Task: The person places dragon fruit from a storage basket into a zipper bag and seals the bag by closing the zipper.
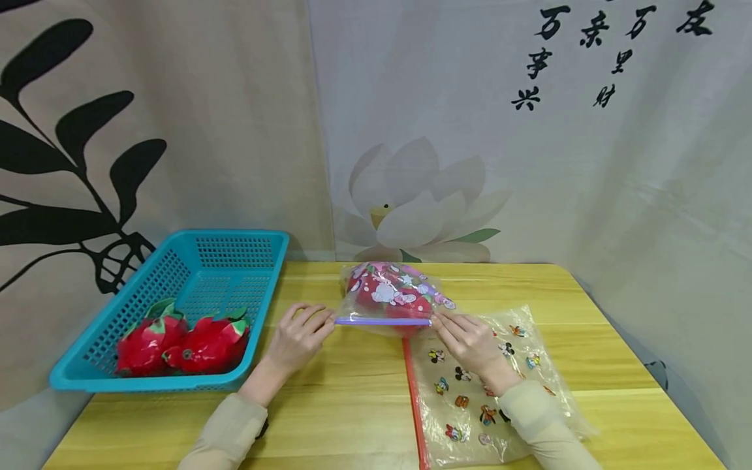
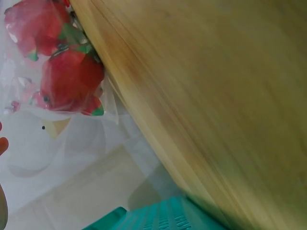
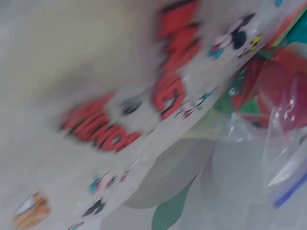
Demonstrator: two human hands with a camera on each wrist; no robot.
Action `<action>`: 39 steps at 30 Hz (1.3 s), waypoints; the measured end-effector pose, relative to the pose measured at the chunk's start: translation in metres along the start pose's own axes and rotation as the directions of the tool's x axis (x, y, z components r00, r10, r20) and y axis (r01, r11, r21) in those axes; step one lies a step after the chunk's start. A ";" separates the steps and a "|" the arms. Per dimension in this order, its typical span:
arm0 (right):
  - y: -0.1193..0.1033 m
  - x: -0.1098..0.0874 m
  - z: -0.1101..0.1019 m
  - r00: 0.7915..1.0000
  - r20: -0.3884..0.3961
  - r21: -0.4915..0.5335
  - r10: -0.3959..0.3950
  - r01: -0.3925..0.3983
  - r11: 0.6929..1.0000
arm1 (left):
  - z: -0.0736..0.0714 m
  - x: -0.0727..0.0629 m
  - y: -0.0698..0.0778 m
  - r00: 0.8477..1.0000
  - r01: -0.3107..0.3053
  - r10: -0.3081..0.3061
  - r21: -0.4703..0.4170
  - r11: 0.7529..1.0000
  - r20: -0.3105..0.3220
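Note:
A clear zip bag (image 1: 384, 294) with pink and purple cartoon prints lies on the table, its purple zip strip (image 1: 382, 322) toward me. Inside it are red dragon fruits (image 2: 72, 79) with green tips, seen through the plastic in the left wrist view. My left hand (image 1: 301, 336) pinches the left end of the strip. At its right end, my right hand (image 1: 467, 341) pinches the corner between thumb and fingers. Under the right hand and forearm lies a flat clear bag (image 1: 470, 391) with cartoon figures and a red edge; its printed surface fills much of the right wrist view.
A blue plastic basket (image 1: 267, 287) stands at the left, holding two red dragon fruits (image 1: 214, 346) at its near end. Behind the wooden table (image 1: 335, 418) hangs a curtain (image 1: 587, 183) with a lotus print and black characters.

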State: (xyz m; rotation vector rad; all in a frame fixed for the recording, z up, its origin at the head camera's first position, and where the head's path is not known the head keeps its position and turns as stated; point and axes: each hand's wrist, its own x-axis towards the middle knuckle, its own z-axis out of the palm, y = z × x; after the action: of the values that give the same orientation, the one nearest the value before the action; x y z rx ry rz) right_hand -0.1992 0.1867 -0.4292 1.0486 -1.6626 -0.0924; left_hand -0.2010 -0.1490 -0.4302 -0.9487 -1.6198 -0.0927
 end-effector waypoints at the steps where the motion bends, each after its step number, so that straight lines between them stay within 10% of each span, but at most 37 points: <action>1: 0.002 -0.002 -0.002 1.000 0.007 -0.001 0.007 -0.007 1.000 | 0.000 0.000 0.000 1.000 0.000 0.000 0.000 1.000 0.000; 20: 0.033 -0.040 -0.023 0.991 0.070 -0.027 0.114 -0.112 0.993 | -0.001 -0.002 0.000 1.000 0.003 -0.003 0.002 1.000 0.024; 31: 0.016 -0.025 -0.019 0.978 0.109 0.007 0.177 -0.179 0.984 | -0.006 -0.003 -0.001 0.998 -0.003 0.002 0.030 1.000 0.061; 39: -0.007 0.008 0.003 0.919 0.289 0.065 0.268 -0.299 0.952 | -0.010 0.004 0.003 0.998 0.041 -0.042 0.024 0.999 0.052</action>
State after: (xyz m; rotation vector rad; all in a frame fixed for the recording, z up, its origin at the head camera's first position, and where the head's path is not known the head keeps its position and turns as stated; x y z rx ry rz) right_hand -0.1978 0.1761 -0.4280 0.8918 -2.0807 0.0450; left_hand -0.1912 -0.1499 -0.4251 -0.9065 -1.6862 -0.0782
